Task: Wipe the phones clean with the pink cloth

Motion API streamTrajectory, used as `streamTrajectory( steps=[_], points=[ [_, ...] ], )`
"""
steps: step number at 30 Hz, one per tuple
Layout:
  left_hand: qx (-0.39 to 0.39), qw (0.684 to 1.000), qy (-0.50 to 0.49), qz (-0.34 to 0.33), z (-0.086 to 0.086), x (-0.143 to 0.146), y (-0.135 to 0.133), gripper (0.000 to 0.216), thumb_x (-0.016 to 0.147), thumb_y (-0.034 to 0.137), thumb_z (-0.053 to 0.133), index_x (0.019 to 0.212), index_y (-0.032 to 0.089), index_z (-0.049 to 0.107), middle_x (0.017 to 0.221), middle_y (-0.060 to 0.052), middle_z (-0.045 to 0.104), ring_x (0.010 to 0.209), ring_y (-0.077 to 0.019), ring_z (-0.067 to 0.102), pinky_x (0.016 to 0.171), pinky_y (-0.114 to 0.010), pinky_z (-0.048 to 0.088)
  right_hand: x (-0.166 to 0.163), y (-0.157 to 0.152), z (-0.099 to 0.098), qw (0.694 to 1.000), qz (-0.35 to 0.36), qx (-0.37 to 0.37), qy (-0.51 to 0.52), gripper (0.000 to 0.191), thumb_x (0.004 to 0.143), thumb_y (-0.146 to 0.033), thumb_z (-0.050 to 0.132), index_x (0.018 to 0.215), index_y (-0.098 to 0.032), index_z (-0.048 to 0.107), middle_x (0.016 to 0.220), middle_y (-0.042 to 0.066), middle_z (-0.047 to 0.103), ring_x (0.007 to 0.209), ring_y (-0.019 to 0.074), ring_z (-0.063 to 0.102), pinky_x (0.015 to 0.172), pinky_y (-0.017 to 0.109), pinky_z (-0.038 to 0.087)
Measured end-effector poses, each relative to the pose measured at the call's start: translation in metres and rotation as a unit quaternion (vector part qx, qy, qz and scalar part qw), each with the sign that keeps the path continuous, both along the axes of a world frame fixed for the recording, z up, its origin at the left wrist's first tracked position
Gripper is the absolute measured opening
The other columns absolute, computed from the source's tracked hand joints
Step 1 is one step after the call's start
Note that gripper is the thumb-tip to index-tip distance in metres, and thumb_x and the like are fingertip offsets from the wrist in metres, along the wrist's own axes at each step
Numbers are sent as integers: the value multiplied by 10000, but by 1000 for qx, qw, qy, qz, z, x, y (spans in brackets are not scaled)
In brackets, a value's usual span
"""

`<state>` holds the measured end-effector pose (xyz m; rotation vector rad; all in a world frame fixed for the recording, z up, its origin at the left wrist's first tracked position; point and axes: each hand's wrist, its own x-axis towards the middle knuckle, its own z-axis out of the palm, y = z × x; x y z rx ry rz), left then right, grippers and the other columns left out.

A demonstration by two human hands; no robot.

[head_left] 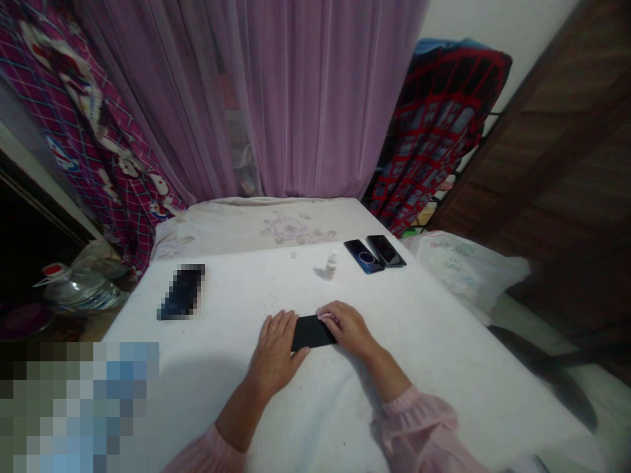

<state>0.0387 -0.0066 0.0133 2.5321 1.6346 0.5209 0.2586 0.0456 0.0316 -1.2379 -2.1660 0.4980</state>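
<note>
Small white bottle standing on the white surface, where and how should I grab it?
I'd pinch the small white bottle around its body, below the narrower top, since it stands upright. Come from the near side with the right hand, which is closest but would first need to put down its pale pink cloth.

Head cam looks fwd/down from above/behind my bare L hand (pixel 273 355) & R hand (pixel 350 330), near; purple fabric curtain (pixel 315 98) beyond.

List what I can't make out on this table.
All in the head view:
Black slab: ends hidden under the left hand and right hand.
Pink cloth: partly hidden by the right hand.
Small bottle: any print too small to read.
Dark object at picture left: details lost to pixelation.
</note>
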Motion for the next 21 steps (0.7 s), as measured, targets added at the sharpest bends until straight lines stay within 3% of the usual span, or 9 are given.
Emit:
streamTrajectory(
  steps=[5,9,15,21],
  points=[
    [5,1000,-4,0,-2,0,1,603,941,485,470,1428,140,379,1461,-155,489,1381,-317,400,1158,-553,258,10,-2,2,997,64,-20,36,144,858,-158,550,881,-235,670,930,38,696,945,195,628,885,343,457],
    [6,1000,-9,-4,-3,-1,1,612,945,492,460,1443,151,364,1463,-154,487,1383,-315,396,1157,-552,258,21,-6,7,990,105,-80,53,147,782,-131,599,809,-234,701,1089,56,674,1108,223,598,940,366,457],
    [-6,1000,-8,0,-2,-1,1,610,938,474,480,1442,149,370,1469,-157,478,1388,-315,388,1159,-558,248,17,-4,6,992,88,-48,77,131,840,-177,567,824,-231,685,964,48,696,1000,202,631,895,343,471],
    [1,1000,-13,-2,-3,-1,0,611,946,478,457,1456,158,351,1474,-158,472,1398,-306,374,1162,-555,233,5,1,-2,999,16,-3,46,131,899,-207,529,893,-234,657,908,36,710,863,186,640,817,323,468]
  ],
)
